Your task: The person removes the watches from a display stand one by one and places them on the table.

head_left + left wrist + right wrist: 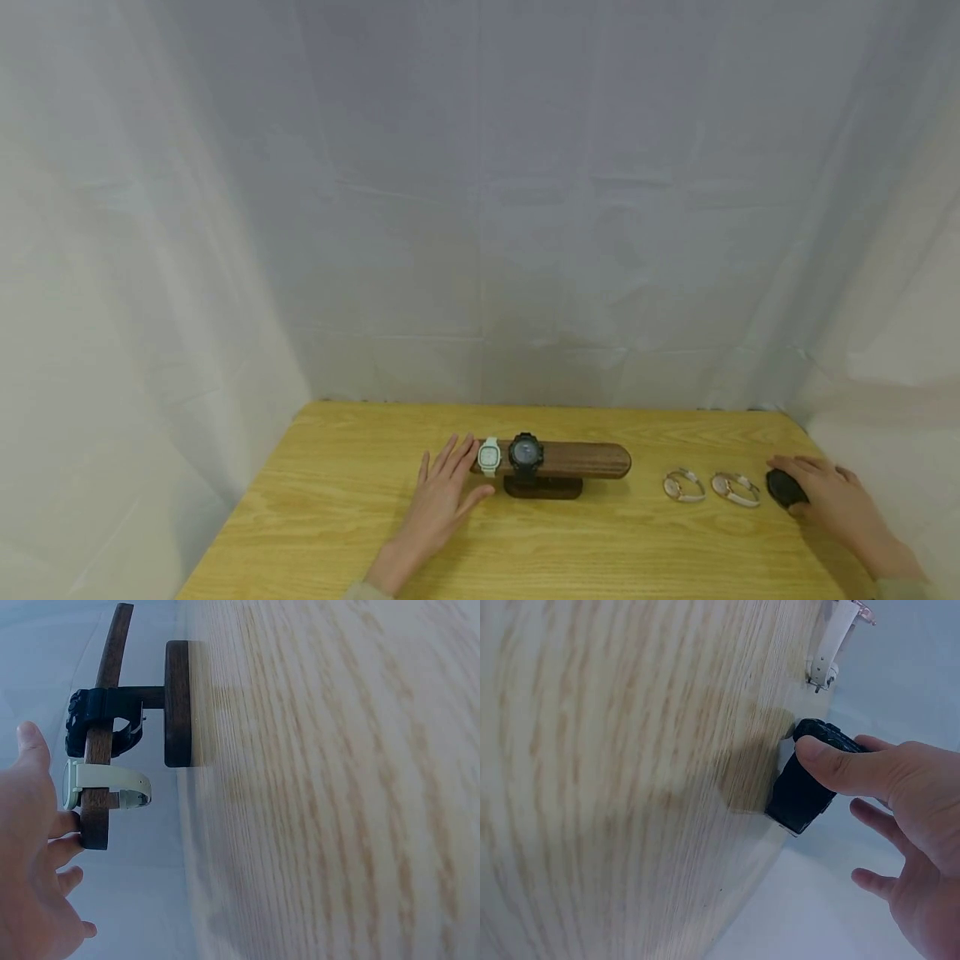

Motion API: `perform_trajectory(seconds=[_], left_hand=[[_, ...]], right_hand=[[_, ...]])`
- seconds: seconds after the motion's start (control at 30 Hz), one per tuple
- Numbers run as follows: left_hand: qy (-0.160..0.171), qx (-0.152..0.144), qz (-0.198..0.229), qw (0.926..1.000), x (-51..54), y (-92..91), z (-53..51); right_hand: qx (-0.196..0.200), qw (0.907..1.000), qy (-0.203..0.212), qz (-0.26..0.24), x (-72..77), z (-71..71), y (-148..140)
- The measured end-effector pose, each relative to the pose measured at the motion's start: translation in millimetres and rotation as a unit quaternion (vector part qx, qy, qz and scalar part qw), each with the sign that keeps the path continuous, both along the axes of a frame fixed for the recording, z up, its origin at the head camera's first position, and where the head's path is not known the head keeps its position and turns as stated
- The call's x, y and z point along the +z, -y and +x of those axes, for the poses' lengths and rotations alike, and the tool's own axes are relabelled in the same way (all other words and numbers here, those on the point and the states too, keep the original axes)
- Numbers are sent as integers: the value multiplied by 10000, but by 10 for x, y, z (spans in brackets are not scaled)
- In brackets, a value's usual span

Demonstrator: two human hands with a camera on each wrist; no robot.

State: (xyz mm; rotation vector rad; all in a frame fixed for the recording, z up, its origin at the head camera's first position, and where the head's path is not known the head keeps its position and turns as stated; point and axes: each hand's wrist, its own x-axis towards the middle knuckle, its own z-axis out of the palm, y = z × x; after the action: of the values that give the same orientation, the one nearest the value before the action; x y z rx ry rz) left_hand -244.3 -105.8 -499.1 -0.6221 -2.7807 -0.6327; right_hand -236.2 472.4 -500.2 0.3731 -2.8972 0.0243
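While the left end of a brown wooden watch stand [588,460] is touched by the fingers of the left hand [441,497], a black watch [783,487] is held by the right hand [836,498]. Nothing is gripped by the left hand: its fingers are stretched out at the end of the bar, and its thumb is held out to the side. The black watch is pinched between the thumb and fingers of the right hand, far over on the right side of the yellow-brown table [330,517]. A shadow is thrown on the wood under it, but whether the table is touched by the watch cannot be told.

Two watches are carried by the stand. A pale green watch [489,457] is wrapped round the bar near its left end, close to the left fingertips. A dark watch [527,451] is wrapped round the bar just to the right of the green one. The bar is held up by a short post on a flat brown foot [543,490].

Between the stand and the right hand, a first small watch [672,488] and a second small watch [722,485] are set side by side on the table, a little apart. Their white straps are bent into loops. The table is closed in at the back and sides by pale cloth [480,208].
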Motion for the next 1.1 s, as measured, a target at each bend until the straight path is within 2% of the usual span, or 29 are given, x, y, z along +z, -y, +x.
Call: perform_trajectory(seconds=[0.6, 0.7, 0.87, 1.1], left_hand=[[48, -17, 32, 10000, 12, -3, -11], [38, -6, 11, 10000, 8, -4, -13], [-18, -9, 9, 10000, -5, -2, -22], [18, -11, 11, 10000, -10, -6, -27]], right_hand=[[134, 9996, -74, -219, 37, 23, 48], [327, 9980, -409, -347, 30, 20, 64], [708, 9894, -1164, -505, 64, -29, 157], [717, 9856, -1426, -564, 181, -60, 449]])
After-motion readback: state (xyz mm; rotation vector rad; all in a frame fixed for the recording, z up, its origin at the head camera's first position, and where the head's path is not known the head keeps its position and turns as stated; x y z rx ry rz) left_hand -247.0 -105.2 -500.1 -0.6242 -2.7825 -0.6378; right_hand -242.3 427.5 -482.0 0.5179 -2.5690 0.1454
